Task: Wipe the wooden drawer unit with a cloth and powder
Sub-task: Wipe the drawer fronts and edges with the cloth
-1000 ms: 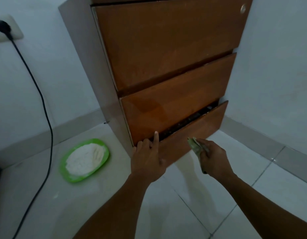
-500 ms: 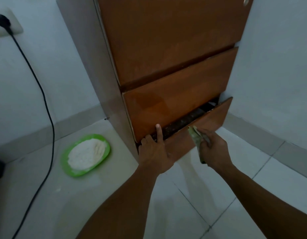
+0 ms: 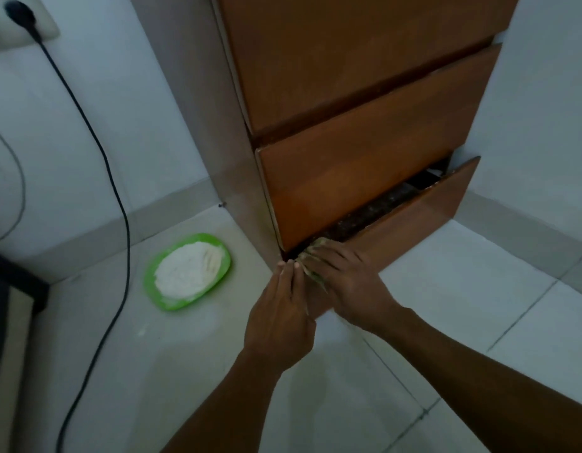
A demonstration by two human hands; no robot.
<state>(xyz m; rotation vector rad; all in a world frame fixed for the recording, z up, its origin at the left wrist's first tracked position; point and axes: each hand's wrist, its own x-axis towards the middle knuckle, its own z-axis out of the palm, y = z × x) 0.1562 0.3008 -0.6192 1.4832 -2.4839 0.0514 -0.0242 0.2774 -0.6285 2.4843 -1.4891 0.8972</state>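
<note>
The cloth (image 3: 310,260) is bunched under the right hand (image 3: 348,282), fingers curled and pressing it on the open bottom drawer (image 3: 420,220)'s left top edge. The left hand (image 3: 279,322), fingers together, touches the same corner. The green plate (image 3: 188,271) of powder (image 3: 188,268) sits left of the drawer on open floor tiles (image 3: 446,289).

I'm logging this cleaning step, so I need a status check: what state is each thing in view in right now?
Bottom drawer: pulled partly open.
Middle drawer: shut.
Top drawer: shut.
Cloth: bunched under the right hand, pressed on the bottom drawer's left top edge.
Left hand: fingertips at the drawer's left corner, holding nothing.
Green plate: on the floor, heaped with white powder.
Black plug: in the wall socket.
</note>
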